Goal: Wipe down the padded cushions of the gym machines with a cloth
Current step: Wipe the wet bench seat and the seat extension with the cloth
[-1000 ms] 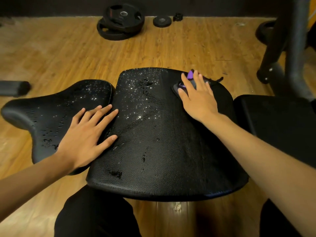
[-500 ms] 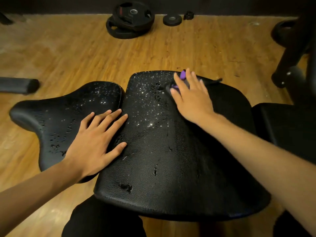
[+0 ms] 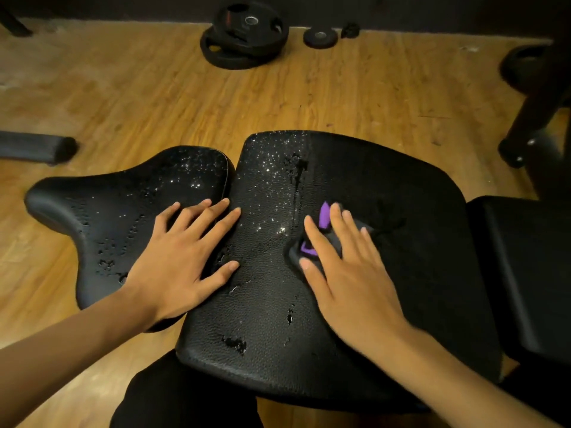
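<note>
Cloth: a dark cloth (image 3: 323,217) with purple patches is lying flat on the middle cushion, right of its centre, mostly covered by a palm.
Right hand: the right hand (image 3: 349,273) is pressing down on the cloth, fingers straight and spread, gripping nothing.
Middle cushion: the big black middle cushion (image 3: 265,304) is glinting with droplets across its left part, while its right part is looking dull and matte.
Left hand: the left hand (image 3: 182,257) is resting flat and opened out, fingers straight, bridging the seam between the middle cushion and its neighbour, holding nothing.
Left cushion: the saddle-shaped left cushion (image 3: 123,205) is sitting just beside the middle one, also beaded with drops.
Right cushion: another black pad (image 3: 525,257) is lying close on the right.
Floor: the wooden floor (image 3: 123,88) is showing all round.
Far off: stacked weight plates (image 3: 244,35) are lying by the dark wall, well apart from the cushions.
Left edge: a dark padded bar (image 3: 37,146) is poking in.
</note>
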`<act>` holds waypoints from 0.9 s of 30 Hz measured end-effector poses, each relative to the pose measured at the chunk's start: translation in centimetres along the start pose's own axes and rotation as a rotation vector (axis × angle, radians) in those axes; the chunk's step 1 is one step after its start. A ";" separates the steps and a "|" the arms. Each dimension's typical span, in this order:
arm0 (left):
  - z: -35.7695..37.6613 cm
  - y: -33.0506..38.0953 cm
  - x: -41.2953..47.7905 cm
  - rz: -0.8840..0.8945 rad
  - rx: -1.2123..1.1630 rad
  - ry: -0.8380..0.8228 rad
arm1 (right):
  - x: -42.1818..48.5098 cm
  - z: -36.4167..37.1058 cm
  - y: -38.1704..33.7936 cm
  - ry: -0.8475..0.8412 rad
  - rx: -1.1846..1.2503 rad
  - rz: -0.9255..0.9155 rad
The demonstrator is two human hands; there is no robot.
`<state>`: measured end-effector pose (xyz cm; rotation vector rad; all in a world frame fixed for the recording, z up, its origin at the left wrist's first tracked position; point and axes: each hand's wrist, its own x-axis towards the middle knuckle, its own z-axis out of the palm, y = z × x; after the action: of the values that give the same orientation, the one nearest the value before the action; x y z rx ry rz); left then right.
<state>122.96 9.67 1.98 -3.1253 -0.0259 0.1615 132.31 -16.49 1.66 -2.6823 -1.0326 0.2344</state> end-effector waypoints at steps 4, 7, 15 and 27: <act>0.2 -0.1 0.1 0.006 0.014 0.006 | 9.7 -0.8 2.5 0.129 -0.006 0.033; 0.2 0.0 0.0 -0.001 0.017 0.006 | 17.7 -2.1 3.9 0.139 -0.027 0.118; -0.2 0.2 -0.1 -0.012 0.012 0.001 | 5.1 0.1 1.2 0.132 0.001 -0.007; 0.0 0.2 0.0 -0.008 -0.001 0.008 | 19.2 -2.5 3.2 0.049 -0.081 0.080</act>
<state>122.92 9.48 2.03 -3.1265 -0.0389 0.1482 149.02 -6.28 2.01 -2.7903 -0.9409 0.1437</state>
